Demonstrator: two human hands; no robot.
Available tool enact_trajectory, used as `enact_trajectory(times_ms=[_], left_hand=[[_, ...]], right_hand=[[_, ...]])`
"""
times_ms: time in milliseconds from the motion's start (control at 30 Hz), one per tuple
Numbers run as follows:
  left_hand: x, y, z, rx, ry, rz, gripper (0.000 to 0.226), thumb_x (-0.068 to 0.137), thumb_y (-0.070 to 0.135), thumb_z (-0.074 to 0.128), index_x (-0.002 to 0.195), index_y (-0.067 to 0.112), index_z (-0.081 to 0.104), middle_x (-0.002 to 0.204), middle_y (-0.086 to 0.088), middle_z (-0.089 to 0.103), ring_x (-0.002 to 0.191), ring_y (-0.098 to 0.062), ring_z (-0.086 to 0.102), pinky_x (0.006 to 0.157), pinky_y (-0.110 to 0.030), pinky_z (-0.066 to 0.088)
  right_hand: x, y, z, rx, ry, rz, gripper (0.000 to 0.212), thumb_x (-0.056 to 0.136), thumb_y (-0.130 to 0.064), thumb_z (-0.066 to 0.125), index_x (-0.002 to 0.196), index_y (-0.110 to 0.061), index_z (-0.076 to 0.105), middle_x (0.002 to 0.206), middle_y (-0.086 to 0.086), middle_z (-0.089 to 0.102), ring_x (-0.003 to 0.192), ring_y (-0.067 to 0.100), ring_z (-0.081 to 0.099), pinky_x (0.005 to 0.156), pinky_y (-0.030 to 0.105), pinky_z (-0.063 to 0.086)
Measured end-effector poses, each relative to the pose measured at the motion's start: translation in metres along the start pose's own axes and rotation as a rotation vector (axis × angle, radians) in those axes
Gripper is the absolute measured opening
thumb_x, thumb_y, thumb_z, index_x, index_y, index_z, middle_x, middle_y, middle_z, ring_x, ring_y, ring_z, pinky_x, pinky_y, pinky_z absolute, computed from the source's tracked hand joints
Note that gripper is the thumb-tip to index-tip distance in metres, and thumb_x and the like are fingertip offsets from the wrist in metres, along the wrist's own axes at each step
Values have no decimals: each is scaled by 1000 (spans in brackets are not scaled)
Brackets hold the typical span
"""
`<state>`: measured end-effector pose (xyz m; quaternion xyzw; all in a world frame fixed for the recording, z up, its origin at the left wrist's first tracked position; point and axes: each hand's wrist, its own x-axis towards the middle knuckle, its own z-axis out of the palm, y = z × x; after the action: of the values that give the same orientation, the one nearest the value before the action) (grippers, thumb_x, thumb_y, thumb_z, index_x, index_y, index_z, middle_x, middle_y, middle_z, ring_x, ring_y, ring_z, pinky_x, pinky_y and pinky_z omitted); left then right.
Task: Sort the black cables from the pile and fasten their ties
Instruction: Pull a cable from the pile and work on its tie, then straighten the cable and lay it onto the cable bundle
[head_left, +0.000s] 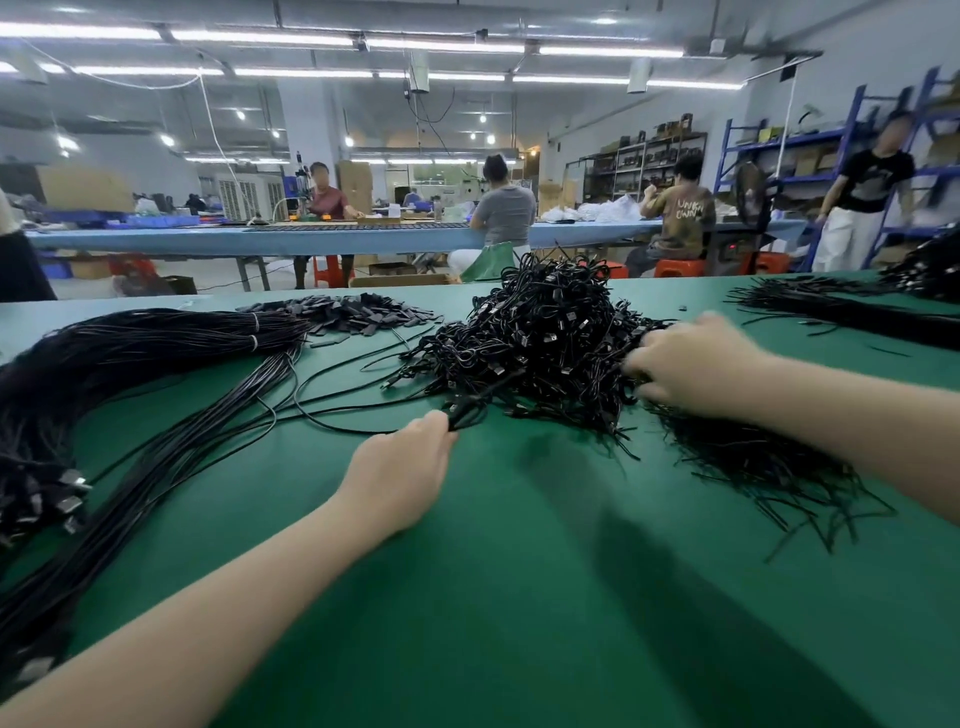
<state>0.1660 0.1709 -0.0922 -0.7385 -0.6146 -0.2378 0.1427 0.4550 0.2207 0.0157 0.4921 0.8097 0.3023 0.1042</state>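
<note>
A tall tangled pile of black cables (540, 332) sits in the middle of the green table (519, 597). My left hand (405, 467) grips a few black cables (467, 402) pulled from the pile's near edge. My right hand (685, 364) reaches into the pile's right side with curled fingers; it is blurred, and what it holds is hidden among the cables. A spread of loose black ties (769, 467) lies under and in front of my right forearm.
A thick bundle of long black cables (130, 353) curves along the left, its metal plugs near the left edge. Small black flat parts (358, 312) lie behind it. More black strands (857, 312) lie far right. People work at a blue table beyond.
</note>
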Motion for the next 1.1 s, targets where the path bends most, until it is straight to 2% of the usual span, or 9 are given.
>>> enact_trajectory(times_ms=[100, 200, 333, 433, 533, 733, 867, 1000, 1100], left_hand=[[-2, -8, 8, -260, -42, -92, 32, 103, 36, 28, 76, 19, 30, 70, 0, 48, 63, -24, 50, 57, -35, 29], [-3, -12, 9, -434, -65, -118, 35, 103, 36, 30, 74, 16, 33, 67, -4, 50, 60, -23, 45, 60, -41, 36], [-1, -17, 10, -624, -70, -174, 35, 103, 32, 33, 80, 5, 40, 72, -11, 50, 74, -35, 52, 73, -49, 43], [-1, -21, 13, -728, -104, -207, 32, 103, 31, 34, 79, 11, 40, 71, -3, 45, 70, -26, 47, 69, -47, 43], [1, -24, 17, -831, -127, -230, 29, 104, 29, 34, 78, 15, 40, 70, 1, 42, 71, -20, 42, 67, -38, 38], [3, -26, 18, -902, -171, -263, 29, 104, 29, 34, 78, 17, 41, 71, 3, 43, 70, -18, 38, 69, -37, 36], [2, -23, 15, -932, -181, -275, 28, 104, 27, 34, 78, 16, 39, 72, 2, 41, 72, -19, 37, 70, -36, 35], [2, -20, 12, -952, -177, -297, 24, 104, 26, 35, 85, 11, 39, 72, 1, 40, 75, -19, 37, 68, -35, 34], [2, -19, 11, -944, -178, -302, 25, 103, 27, 35, 85, 11, 39, 72, 0, 41, 74, -19, 37, 68, -35, 35]], right_hand=[[-14, 43, 17, -15, -228, 96, 25, 92, -48, 53, 114, -42, 62, 115, -16, 62, 106, 10, 60, 82, 28, 47], [-20, 56, 36, 34, -286, 105, 25, 90, -49, 56, 114, -46, 63, 114, -19, 63, 104, 8, 61, 77, 24, 51], [-20, 51, 55, -54, -202, 58, 28, 92, -51, 52, 118, -47, 60, 115, -18, 62, 102, 8, 63, 72, 22, 48], [-15, 45, 63, -143, -109, 35, 27, 97, -46, 46, 121, -44, 57, 118, -15, 59, 101, 9, 63, 64, 21, 42], [-12, 42, 68, -203, -86, 82, 23, 97, -43, 44, 108, -41, 64, 109, -18, 61, 95, 7, 64, 67, 21, 50], [-11, 41, 74, 45, -61, 188, 22, 93, -49, 51, 112, -48, 63, 110, -15, 63, 98, 11, 64, 63, 23, 48], [-7, 38, 74, 303, -90, 284, 19, 86, -52, 63, 99, -41, 71, 90, -9, 64, 84, 18, 60, 70, 31, 54], [1, 35, 80, 282, -67, 344, 16, 82, -47, 68, 97, -42, 70, 98, -5, 68, 89, 22, 64, 72, 33, 56], [8, 37, 86, 296, -60, 355, 11, 77, -47, 72, 86, -40, 72, 86, -5, 67, 80, 22, 64, 69, 36, 57]])
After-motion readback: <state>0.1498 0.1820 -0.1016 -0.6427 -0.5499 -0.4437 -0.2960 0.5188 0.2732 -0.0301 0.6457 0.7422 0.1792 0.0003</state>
